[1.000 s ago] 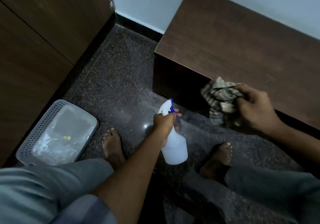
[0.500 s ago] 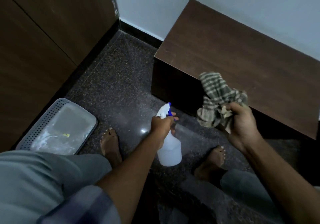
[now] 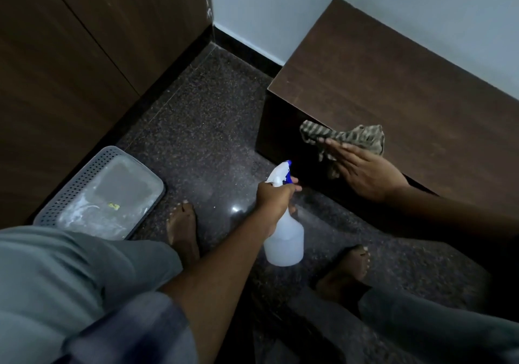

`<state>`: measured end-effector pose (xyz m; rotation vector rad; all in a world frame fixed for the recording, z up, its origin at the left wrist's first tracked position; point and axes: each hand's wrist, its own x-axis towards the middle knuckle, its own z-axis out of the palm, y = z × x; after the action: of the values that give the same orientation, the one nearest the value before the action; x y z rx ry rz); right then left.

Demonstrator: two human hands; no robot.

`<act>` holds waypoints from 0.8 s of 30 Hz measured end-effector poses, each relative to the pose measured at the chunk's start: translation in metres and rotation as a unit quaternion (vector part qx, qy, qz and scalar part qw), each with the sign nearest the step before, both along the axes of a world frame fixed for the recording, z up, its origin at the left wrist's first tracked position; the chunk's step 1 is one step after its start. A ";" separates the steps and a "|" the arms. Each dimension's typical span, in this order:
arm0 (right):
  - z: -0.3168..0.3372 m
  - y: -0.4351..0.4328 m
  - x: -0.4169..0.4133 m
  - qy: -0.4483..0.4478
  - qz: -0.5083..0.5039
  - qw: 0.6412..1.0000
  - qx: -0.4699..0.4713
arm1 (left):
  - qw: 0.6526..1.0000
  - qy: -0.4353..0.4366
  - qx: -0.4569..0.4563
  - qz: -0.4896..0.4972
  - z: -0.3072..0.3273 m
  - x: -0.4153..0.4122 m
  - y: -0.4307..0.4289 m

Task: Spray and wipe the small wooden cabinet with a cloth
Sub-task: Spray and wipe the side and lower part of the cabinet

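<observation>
The small dark wooden cabinet [image 3: 393,88] stands low against the white wall at the right. My right hand [image 3: 362,172] lies flat with fingers stretched out, pressing a striped cloth [image 3: 348,136] against the cabinet's front top edge. My left hand [image 3: 273,195] grips the neck of a translucent white spray bottle [image 3: 285,240] with a blue trigger, held above the floor just left of the cabinet front, nozzle pointing up and away.
A grey perforated plastic tray [image 3: 84,183] with a clear lid lies on the speckled dark floor [image 3: 196,127] at the left. Tall wooden panels [image 3: 70,54] rise at the left. My bare feet [image 3: 182,231] rest on the floor below the bottle.
My right hand has lifted the bunched cloth up to the cabinet's front edge and flattened over it. The left hand with the bottle has stayed nearly in place.
</observation>
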<state>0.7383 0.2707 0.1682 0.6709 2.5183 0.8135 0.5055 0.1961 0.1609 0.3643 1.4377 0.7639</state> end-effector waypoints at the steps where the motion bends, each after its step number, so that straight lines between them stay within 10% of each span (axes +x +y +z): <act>1: -0.005 0.001 -0.002 -0.045 0.011 0.999 0.000 | 1.000 0.004 -0.002 0.003 -0.002 0.000 0.000; 16: -0.110 -0.020 -0.017 -0.284 -0.051 0.952 -0.104 | 0.999 0.005 -0.034 -0.026 -0.032 -0.012 0.006; 24: -0.019 -0.013 -0.009 -0.073 -0.095 0.990 -0.068 | 0.999 0.002 0.012 -0.042 -0.031 0.001 0.024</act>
<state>0.7298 0.2576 0.1496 0.7634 2.3127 0.5938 0.5062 0.2199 0.1296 0.4420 1.4102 0.7127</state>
